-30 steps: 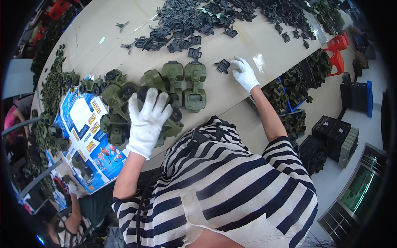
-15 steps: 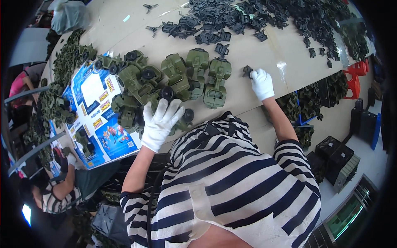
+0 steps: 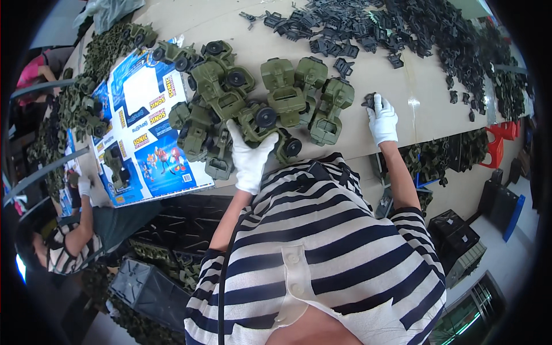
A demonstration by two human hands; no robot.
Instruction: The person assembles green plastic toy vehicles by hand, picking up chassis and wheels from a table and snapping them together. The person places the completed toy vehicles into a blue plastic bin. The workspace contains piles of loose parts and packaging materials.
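Observation:
My left hand (image 3: 250,161), in a white glove, reaches into a cluster of green toy military vehicles. Its thumb and fingers straddle the near end of one green toy vehicle with black wheels (image 3: 265,117); the fingertips are partly hidden among the toys. To the right, my gloved right hand (image 3: 383,121) pinches a small dark plastic part (image 3: 370,100) just over the table. Between the hands stands another green toy vehicle (image 3: 330,115), its open rear bed toward me.
Loose dark plastic parts (image 3: 368,29) lie heaped across the far table (image 3: 213,20). A blue-and-white printed cardboard sheet (image 3: 161,132) lies left, with one vehicle on it. A co-worker's gloved hand (image 3: 84,185) shows at far left. Filled crates and a red plastic object (image 3: 499,144) stand right.
The view has shifted, so the scene sits further right. My left hand's spread fingers have drawn in around the vehicle. My right hand keeps the dark part in its pinch.

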